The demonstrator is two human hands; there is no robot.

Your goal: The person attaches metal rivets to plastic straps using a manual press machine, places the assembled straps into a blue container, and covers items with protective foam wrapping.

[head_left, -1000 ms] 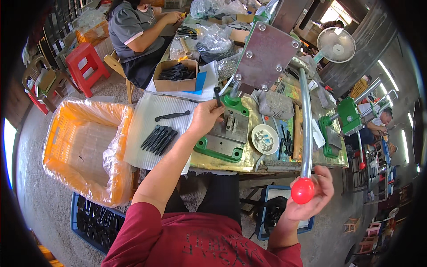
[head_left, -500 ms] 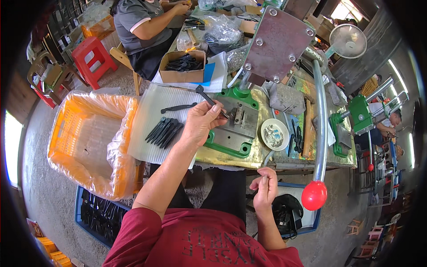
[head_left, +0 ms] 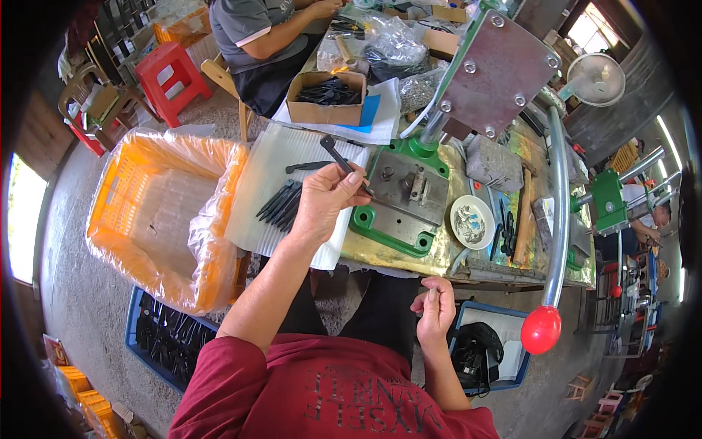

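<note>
My left hand (head_left: 329, 197) grips a slim black piece (head_left: 335, 152) with a wider far end, between thumb and fingers. It is over the white foam sheet (head_left: 322, 245), just left of the steel bed (head_left: 398, 208) of a green press (head_left: 398, 241). A small metal fixture (head_left: 418, 186) stands on that bed. Near my left hand a similar black strip (head_left: 307, 167) lies alone, beside a pile of black pieces (head_left: 280, 205). My right hand (head_left: 436, 307) is in front of the table edge, fingers curled and thumb against them; what they hold, if anything, is hidden.
Left stands an orange crate (head_left: 99, 219) lined with clear plastic. The press lever ends in a red ball (head_left: 541, 329). A white dish (head_left: 472, 238) of small metal bits sits right of the press. Behind are a cardboard box (head_left: 325, 113) and a co-worker (head_left: 267, 44).
The view has shifted, so the bench appears further right. My left hand still holds the black piece, now angled a little differently. My right hand stays curled.
</note>
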